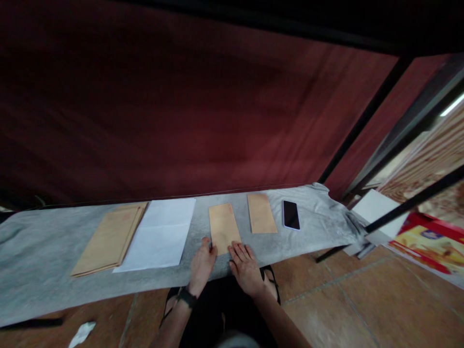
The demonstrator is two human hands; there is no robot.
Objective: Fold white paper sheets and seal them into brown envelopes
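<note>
The envelope (224,226) lies between your hands on the tabletop (270,245), its short lower edge toward you. Small red marks show near its far right corner, too blurred to read. Your fingers cover part of its two near corners, so those are hard to make out.

Your left hand (203,256) is at the near left corner, thumb tip against the edge and the other fingers partly hidden. You cannot tell from this view whether thumb and fingers are apart or closed on the paper. Your right hand (243,260) is at the near right corner, palm down, fingers loosely spread and the tips resting at the corner, gripping nothing visible.

Just to the right, a second, plain envelope (261,213) lies flat, apart from the first. Beyond it is a phone (291,215) with a dark screen and a pale rim.

To your left, a white sheet (157,234) lies with a faint crease across it. Along its left side is a stack of big envelopes (108,239), whose number you cannot make out; faint print on the top one is illegible.

You wear a dark watch (187,297) on the left wrist. The grey cloth hides the tabletop's surface, and the frame cuts off its left end. At the right, a red and yellow box (431,244) is cut off too.
</note>
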